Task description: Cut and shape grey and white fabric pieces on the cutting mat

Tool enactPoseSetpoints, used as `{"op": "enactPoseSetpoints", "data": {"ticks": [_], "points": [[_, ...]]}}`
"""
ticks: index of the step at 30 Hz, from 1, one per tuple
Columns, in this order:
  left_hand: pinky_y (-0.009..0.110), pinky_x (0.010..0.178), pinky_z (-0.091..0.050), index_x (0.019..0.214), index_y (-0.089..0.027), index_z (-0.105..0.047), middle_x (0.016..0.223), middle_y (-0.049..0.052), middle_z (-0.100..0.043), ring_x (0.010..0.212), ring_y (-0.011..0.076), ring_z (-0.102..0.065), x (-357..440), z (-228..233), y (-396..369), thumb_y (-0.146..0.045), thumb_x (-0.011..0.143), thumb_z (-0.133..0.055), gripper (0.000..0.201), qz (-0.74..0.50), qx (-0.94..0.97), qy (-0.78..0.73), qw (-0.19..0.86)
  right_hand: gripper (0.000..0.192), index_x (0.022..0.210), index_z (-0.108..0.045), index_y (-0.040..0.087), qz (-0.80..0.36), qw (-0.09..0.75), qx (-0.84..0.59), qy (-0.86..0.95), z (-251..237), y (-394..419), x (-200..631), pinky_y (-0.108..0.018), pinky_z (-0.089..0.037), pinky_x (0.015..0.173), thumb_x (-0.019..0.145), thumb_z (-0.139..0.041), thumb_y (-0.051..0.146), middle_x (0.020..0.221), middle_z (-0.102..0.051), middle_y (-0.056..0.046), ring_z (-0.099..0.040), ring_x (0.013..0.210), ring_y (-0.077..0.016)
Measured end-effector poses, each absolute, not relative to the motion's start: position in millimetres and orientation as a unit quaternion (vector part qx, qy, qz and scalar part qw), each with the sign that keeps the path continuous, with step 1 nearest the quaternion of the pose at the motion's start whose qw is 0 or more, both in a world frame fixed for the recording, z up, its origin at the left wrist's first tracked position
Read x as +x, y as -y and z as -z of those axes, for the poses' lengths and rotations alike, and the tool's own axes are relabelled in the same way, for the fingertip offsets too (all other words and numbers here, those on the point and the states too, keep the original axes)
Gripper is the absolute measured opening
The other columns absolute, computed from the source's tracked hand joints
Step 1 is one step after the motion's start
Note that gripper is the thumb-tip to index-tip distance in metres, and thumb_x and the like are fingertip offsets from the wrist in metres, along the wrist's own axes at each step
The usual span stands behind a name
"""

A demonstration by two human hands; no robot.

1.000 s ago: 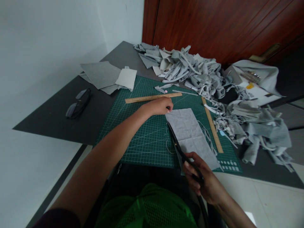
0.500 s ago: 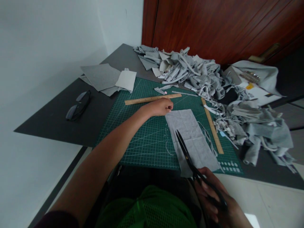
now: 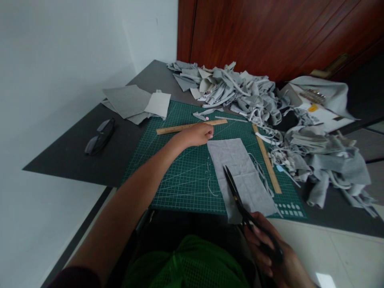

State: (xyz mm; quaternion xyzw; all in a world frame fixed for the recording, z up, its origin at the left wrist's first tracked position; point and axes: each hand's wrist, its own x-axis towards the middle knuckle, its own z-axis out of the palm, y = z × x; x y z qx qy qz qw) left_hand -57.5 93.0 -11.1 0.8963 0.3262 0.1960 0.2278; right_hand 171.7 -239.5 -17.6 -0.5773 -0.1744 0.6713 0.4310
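Head view. Right hand (image 3: 270, 252) gripping black scissors (image 3: 240, 198) at near edge, blades closed, lying over cloth (image 3: 240, 172). Left hand (image 3: 196, 135) resting fist-like on mat (image 3: 180, 172), just left of cloth's far corner, holding nothing visible. Cloth lying flat on mat's right half. Ruler (image 3: 187, 127) touching far side of left hand; second ruler (image 3: 267, 158) lying right of cloth. Scraps (image 3: 240, 92) piling far and right. Glasses (image 3: 100, 136) sitting far left.

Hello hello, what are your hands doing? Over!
Right hand grips black scissors, blades over grey cloth. Left hand beside cloth's far corner, near wooden ruler. Loose threads alongside.
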Motion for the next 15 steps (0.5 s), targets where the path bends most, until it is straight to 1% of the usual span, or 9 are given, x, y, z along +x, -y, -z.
{"op": "enactPoseSetpoints", "data": {"ticks": [2,4,5,8,10,12,15], "points": [[0.032,0.071,-0.04,0.088,-0.019,-0.066,0.087,0.007,-0.07,0.08,0.0178,-0.059,-56.5,11.1,-91.3,-0.018,0.09,-0.052,0.014,-0.225,0.88,-0.351,0.225,0.051,0.106,-0.06,0.029,-0.678,0.441,-0.56,0.18,24.5,236.5,172.8,-0.012,-0.02,0.032,0.074,-0.088,0.057,0.066,-0.045,0.009,-0.024,0.041,-0.0025],[0.032,0.068,-0.038,0.087,-0.02,-0.065,0.085,0.005,-0.069,0.077,0.0176,-0.058,-55.3,11.3,-88.5,-0.019,0.086,-0.06,0.005,-0.233,0.874,-0.368,0.217,0.05,0.106,-0.06,0.028,-0.68,0.447,-0.552,0.182,29.8,233.4,173.3,-0.011,-0.02,0.032,0.075,-0.088,0.056,0.066,-0.044,0.01,-0.023,0.041,-0.0023],[0.032,0.068,-0.037,0.087,-0.02,-0.065,0.085,0.005,-0.068,0.077,0.0178,-0.058,-54.6,11.5,-86.9,-0.021,0.084,-0.065,0.004,-0.226,0.876,-0.37,0.212,0.05,0.107,-0.06,0.028,-0.68,0.448,-0.552,0.182,31.6,231.9,173.2,-0.011,-0.021,0.032,0.075,-0.088,0.055,0.067,-0.044,0.01,-0.023,0.041,-0.0022],[0.032,0.069,-0.037,0.09,-0.02,-0.066,0.091,0.006,-0.069,0.082,0.0194,-0.059,-51.0,13.2,-83.5,-0.03,0.081,-0.075,0.016,-0.196,0.883,-0.374,0.203,0.049,0.107,-0.06,0.027,-0.68,0.451,-0.55,0.178,33.7,228.3,172.4,-0.011,-0.024,0.032,0.076,-0.088,0.052,0.067,-0.044,0.01,-0.025,0.041,-0.0022],[0.032,0.072,-0.039,0.091,-0.02,-0.067,0.095,0.006,-0.069,0.086,0.0202,-0.06,-48.1,15.7,-83.9,-0.031,0.081,-0.076,0.018,-0.182,0.89,-0.369,0.196,0.049,0.107,-0.059,0.028,-0.68,0.455,-0.547,0.175,32.9,226.8,171.5,-0.011,-0.024,0.031,0.076,-0.089,0.052,0.067,-0.044,0.01,-0.025,0.041,-0.0023],[0.032,0.074,-0.04,0.091,-0.02,-0.068,0.097,0.006,-0.068,0.087,0.0194,-0.06,-46.2,18.5,-86.3,-0.029,0.082,-0.075,0.014,-0.169,0.904,-0.342,0.192,0.05,0.106,-0.059,0.028,-0.684,0.461,-0.54,0.17,30.9,226.1,170.6,-0.011,-0.024,0.031,0.074,-0.089,0.052,0.067,-0.044,0.01,-0.025,0.041,-0.0024],[0.03,0.077,-0.042,0.09,-0.02,-0.07,0.098,0.005,-0.066,0.086,0.0171,-0.06,-46.0,21.6,-89.7,-0.025,0.082,-0.074,0.011,-0.147,0.923,-0.285,0.213,0.051,0.104,-0.059,0.028,-0.697,0.451,-0.532,0.168,26.1,225.9,169.5,-0.012,-0.026,0.032,0.072,-0.09,0.053,0.066,-0.044,0.01,-0.026,0.041,-0.0028]]}}
